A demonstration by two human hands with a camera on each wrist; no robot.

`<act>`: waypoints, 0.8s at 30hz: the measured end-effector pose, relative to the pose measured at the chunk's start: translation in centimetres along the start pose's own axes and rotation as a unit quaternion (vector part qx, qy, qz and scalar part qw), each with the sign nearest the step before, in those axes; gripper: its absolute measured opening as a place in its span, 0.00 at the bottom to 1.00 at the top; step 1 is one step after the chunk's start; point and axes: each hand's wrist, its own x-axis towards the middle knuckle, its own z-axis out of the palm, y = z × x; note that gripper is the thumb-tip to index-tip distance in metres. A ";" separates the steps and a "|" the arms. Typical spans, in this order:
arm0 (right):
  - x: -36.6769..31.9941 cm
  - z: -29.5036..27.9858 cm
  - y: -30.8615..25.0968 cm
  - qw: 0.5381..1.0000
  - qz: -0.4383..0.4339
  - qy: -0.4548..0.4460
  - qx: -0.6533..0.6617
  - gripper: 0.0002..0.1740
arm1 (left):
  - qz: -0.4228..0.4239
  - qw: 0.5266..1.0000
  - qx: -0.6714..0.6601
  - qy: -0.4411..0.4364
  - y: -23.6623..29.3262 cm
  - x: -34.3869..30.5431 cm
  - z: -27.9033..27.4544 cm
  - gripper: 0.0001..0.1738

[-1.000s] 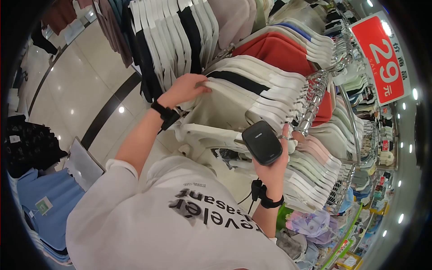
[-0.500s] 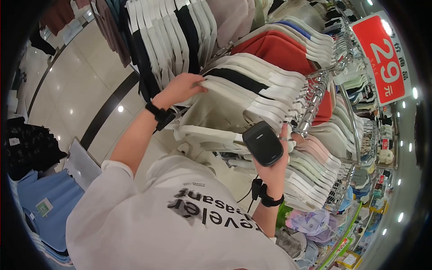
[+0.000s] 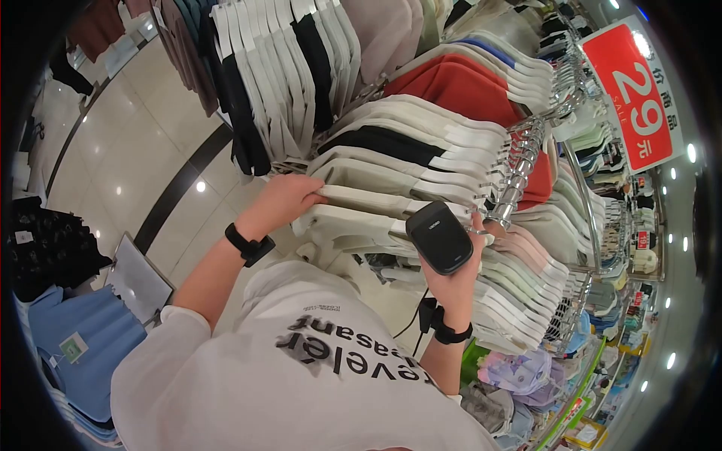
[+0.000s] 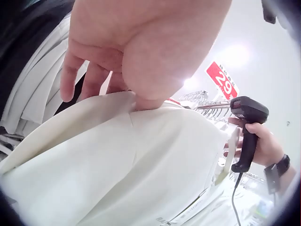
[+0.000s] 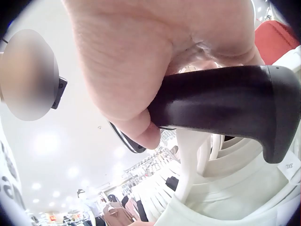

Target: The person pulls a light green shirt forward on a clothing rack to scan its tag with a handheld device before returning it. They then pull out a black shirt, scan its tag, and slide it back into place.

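Note:
My left hand (image 3: 282, 203) pinches the shoulder edge of a cream shirt (image 4: 141, 150) hanging on the rack, with the thumb on the near side and the fingers behind in the left wrist view. My right hand (image 3: 455, 284) grips a black handheld barcode scanner (image 3: 439, 237) near the front end of the rail. The scanner's handle (image 5: 211, 101) crosses my palm in the right wrist view, and a cord (image 4: 236, 200) hangs from its bottom. Just under the scanner hangs another white shirt (image 3: 350, 225).
More white shirts and a black shirt (image 3: 391, 141) hang farther along the metal rail (image 3: 519, 180), with red garments (image 3: 451, 84) beyond. A red 29-yuan sign (image 3: 630, 94) stands at the right. Folded blue clothes (image 3: 90, 346) lie at lower left beside the tiled floor (image 3: 113, 161).
My left hand has moved from a shirt farther back toward my body, and a cream shirt has come forward, apart from those behind. My right hand holds the scanner in nearly the same place.

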 end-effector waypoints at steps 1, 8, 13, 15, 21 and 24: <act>-0.1 0.0 0.0 1.000 0.002 0.000 -0.009 0.58 | -0.010 1.000 0.000 -0.002 0.2 -0.2 0.0 0.10; 1.4 0.4 -2.1 1.000 -0.005 0.015 0.002 0.52 | -0.009 0.997 0.017 -0.079 0.5 -1.7 -0.9 0.12; 1.4 1.1 -1.5 0.996 0.008 0.042 0.082 0.46 | -0.015 0.985 -0.015 -0.170 0.6 -1.8 -2.0 0.19; 1.4 1.0 -1.7 0.998 0.010 0.032 0.053 0.33 | -0.020 0.982 -0.031 -0.184 0.0 -1.4 -2.4 0.20; 1.3 1.4 -1.4 0.998 0.033 0.039 0.034 0.21 | 0.006 0.993 -0.073 -0.093 -2.4 1.9 -1.8 0.18; 1.3 1.6 -1.1 0.997 0.043 0.038 0.044 0.22 | -0.004 0.998 -0.062 -0.001 -0.8 4.1 -1.6 0.18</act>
